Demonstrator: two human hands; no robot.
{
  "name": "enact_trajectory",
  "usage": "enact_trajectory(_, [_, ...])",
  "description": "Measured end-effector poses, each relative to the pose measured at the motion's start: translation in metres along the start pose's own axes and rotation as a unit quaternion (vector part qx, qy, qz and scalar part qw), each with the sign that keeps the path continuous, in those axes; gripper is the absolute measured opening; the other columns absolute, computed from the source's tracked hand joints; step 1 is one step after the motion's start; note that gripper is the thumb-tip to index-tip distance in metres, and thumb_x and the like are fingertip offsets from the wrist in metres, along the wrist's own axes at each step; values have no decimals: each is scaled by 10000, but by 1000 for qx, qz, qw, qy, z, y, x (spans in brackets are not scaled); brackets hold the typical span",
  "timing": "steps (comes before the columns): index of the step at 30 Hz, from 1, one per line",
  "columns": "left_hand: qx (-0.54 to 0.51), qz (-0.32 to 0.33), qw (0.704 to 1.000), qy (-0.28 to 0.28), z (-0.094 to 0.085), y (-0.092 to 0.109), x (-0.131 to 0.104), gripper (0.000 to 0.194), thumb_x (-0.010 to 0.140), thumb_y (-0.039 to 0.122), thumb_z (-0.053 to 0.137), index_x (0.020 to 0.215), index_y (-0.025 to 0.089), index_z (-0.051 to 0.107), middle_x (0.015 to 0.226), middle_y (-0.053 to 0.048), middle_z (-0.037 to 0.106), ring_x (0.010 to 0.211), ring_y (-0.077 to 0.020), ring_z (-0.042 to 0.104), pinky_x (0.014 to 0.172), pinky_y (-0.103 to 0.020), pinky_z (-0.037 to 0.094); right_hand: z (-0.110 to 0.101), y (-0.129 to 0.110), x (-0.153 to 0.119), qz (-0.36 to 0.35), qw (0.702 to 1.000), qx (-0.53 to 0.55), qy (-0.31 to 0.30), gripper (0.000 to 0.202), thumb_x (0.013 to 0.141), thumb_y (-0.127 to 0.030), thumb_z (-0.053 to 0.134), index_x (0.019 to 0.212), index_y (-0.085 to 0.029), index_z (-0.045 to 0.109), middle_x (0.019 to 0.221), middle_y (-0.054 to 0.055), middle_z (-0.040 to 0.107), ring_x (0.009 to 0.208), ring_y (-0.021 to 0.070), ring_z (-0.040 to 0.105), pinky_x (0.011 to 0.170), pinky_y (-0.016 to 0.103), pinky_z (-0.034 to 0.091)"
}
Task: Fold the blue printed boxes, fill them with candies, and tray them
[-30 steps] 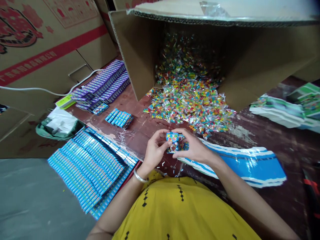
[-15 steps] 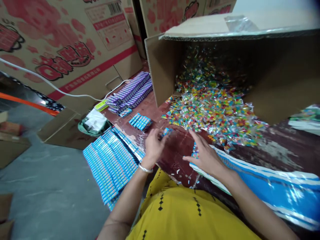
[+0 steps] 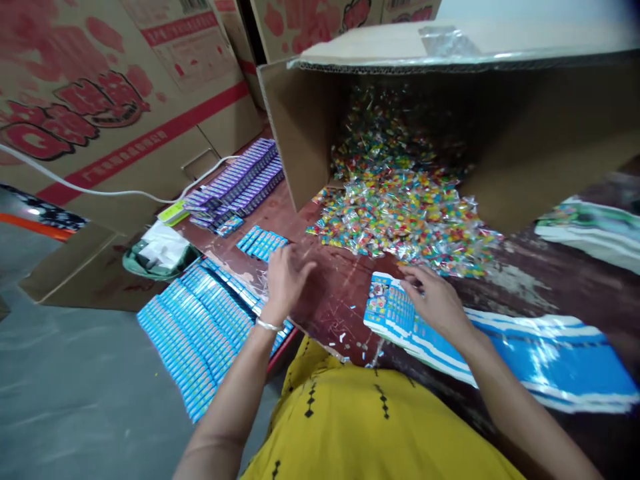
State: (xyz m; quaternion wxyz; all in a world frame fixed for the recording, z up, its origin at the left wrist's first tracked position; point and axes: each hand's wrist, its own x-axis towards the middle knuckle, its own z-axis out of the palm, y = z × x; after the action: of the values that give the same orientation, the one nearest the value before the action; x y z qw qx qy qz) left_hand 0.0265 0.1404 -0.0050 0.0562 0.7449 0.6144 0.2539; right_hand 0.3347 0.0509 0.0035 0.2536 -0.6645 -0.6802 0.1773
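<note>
My left hand (image 3: 286,285) is at the near end of a short row of small blue candy boxes (image 3: 261,243). Its thumb sticks out away from the fingers, and the fingertips are partly hidden beside the boxes. My right hand (image 3: 436,300) hovers over the left part of a fanned stack of flat blue printed cartons (image 3: 387,300). Its fingers are bent, a gap shows between thumb and forefinger, and I see nothing held there. Just beyond its fingertips lies a heap of clear packets of colourful candy (image 3: 400,213).
The candy heap spills from a cardboard box (image 3: 300,133) lying on its side. Rows of purple boxes (image 3: 240,180) stand at the back left. Many blue boxes (image 3: 195,333) fill a tray at the table's left edge. A green-lined bin (image 3: 160,250) and a white cable (image 3: 105,192) are nearby.
My left hand has moved left to the short row; the blue box that was at its fingers no longer shows there. My right hand has moved up and right, its fingers now more bent. The view has shifted.
</note>
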Motion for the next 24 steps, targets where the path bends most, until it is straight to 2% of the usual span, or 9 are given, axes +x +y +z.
enact_trajectory(2, [-59,42,995,-71,11,29,-21,596,722,560,719,1150,185,539,1054,-104,581,1002,-295,507,891,-417,427,-1,3,9,-6,999,-44,-14,264,948,-300,454,1074,-219,671,1064,94,675,969,255,652,836,382,505])
enact_trajectory(4, [-95,103,979,-146,22,56,-40,691,657,571,768,1187,202,521,1048,-81,581,1008,-284,513,924,-424,417,3,3,19,-6,995,-91,-33,271,950,-268,451,1012,-209,708,1014,89,680,976,245,635,851,360,485])
enact_trajectory(7, [-73,129,972,-184,35,79,-56,789,597,510,834,1236,203,487,1080,-81,567,1027,-285,508,915,-426,421,14,-2,31,-13,989,-137,-44,273,949,-273,475,1009,-207,732,1023,90,674,989,245,609,869,355,468])
enact_trajectory(13, [-18,127,974,-189,43,80,-59,799,591,478,847,1238,197,470,1091,-87,555,1026,-289,505,868,-409,432,25,-9,36,-69,987,-133,-54,261,946,-302,508,938,-218,756,1076,75,668,1020,241,584,1015,397,406])
enact_trajectory(16, [-31,119,974,-190,44,79,-61,802,584,457,858,1234,198,466,1074,-83,557,1019,-282,506,862,-400,426,26,-8,34,-71,988,-131,-43,299,932,-316,536,1156,-192,692,1164,88,648,1102,267,556,1077,424,368])
enact_trajectory(18, [-45,112,974,-190,45,79,-62,805,586,444,861,1240,202,458,1069,-78,557,1019,-275,505,866,-397,421,27,-7,35,-69,987,-140,-44,340,936,-325,526,1205,-171,666,1199,106,637,1141,289,537,1073,443,374])
enact_trajectory(22, [-53,108,974,-193,46,79,-63,787,603,437,853,1240,200,457,1062,-76,564,1020,-273,508,869,-402,419,26,-6,36,-86,985,-141,-52,282,948,-321,504,1021,-190,742,1176,110,652,1132,288,546,1063,449,382])
enact_trajectory(24, [-47,106,974,-195,45,79,-62,772,608,436,850,1232,194,465,1062,-80,570,1024,-279,512,871,-410,426,22,-7,35,-102,986,-128,-38,252,938,-303,526,1035,-199,733,1197,103,649,1160,286,533,1059,442,384])
